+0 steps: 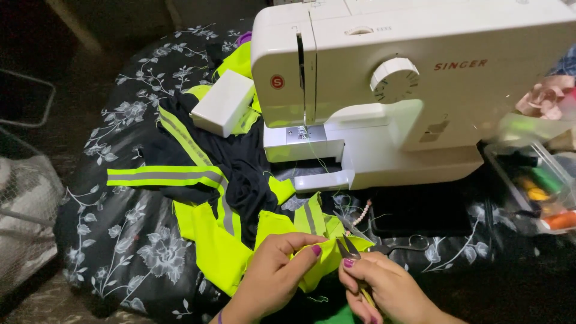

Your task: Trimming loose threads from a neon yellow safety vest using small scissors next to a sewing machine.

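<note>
Fabric first: neon yellow fabric (324,255) with grey reflective strips lies bunched at the near edge of the bench (132,240), below the white sewing machine (408,90). My left hand (273,273) pinches a fold of it, fingers clenched on the cloth. My right hand (384,285) grips small thread snips (348,249), blades just parted at the fold's edge. Snips' long axis runs from lower right to upper left, tips pointing up toward the machine. I judge trimming is in progress: loose thread ends show near the fold; how much is left I cannot tell. Navy cloth (240,174) spreads beyond, under a white box (223,103). Clear tray of thread spools (540,186) sits at right.
</note>
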